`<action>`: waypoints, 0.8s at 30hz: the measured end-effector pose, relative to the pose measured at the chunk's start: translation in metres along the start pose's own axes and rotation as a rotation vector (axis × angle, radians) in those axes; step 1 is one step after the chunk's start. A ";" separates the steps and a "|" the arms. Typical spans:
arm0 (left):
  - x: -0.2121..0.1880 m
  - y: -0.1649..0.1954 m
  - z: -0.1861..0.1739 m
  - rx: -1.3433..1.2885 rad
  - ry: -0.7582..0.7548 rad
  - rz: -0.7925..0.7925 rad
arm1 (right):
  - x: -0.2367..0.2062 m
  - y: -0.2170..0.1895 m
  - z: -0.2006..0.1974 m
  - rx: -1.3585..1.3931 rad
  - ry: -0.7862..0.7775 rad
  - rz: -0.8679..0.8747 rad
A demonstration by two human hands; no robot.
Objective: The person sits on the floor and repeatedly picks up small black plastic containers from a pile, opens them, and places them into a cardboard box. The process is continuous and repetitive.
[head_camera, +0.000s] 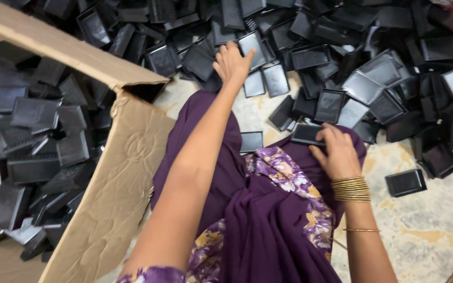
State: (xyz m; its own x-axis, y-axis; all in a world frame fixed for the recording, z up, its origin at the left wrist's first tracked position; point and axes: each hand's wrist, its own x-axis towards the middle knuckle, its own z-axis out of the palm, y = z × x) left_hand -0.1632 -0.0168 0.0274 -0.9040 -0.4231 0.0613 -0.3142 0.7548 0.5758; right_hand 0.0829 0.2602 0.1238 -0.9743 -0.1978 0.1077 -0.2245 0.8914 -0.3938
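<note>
1. Your right hand (339, 152) holds a flat black tray (308, 134) on your lap, a little right of the middle of the view. Your fingers are closed on its near edge, so it lies flat and does not slide off your knee.

2. Your left hand (232, 64) is stretched far out toward 12 o'clock. Its fingers rest on another black tray (251, 44) at the edge of the pile. I cannot tell if this grip is shut on it or only touching, because the fingers hide the edge.

3. The pile of black trays (363, 57) spreads over the floor from 12 o'clock round to 3 o'clock. The trays lie every which way, some flat and some tipped, so you have to reach for the near ones first.

4. One single tray (251, 141) lies flat just beside your lap, at the middle of the view. Another (406, 182) sits alone at 3 o'clock, apart from the pile.

5. A big cardboard box (116, 194) stands at 9 o'clock, touching your leg, with its flap (69, 50) folded open. Many trays (32, 147) lie inside it. It is close by, so your arm can reach it easily.

6. The speckled floor (436, 230) shows at 4 o'clock. Your purple dress (268, 230) covers your lap and makes a soft spot to rest a tray.
</note>
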 end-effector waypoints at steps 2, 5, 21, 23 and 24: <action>0.008 0.012 0.002 0.103 -0.026 0.018 | -0.004 0.006 0.006 0.009 -0.022 0.040; 0.003 0.011 -0.004 0.019 -0.105 0.041 | -0.003 0.013 0.009 0.005 -0.005 0.049; -0.065 0.004 -0.004 0.052 0.093 0.788 | 0.004 -0.007 0.008 0.241 0.280 0.119; -0.059 -0.002 0.008 0.165 0.192 0.870 | 0.002 -0.006 0.009 0.251 0.285 0.130; -0.055 -0.005 0.011 0.171 0.144 0.882 | 0.002 -0.004 0.010 0.260 0.285 0.137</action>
State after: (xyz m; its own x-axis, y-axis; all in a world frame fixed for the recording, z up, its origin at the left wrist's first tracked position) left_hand -0.1151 0.0085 0.0118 -0.7952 0.2936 0.5305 0.4256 0.8935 0.1436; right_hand 0.0818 0.2524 0.1162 -0.9597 0.0692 0.2723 -0.1254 0.7618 -0.6356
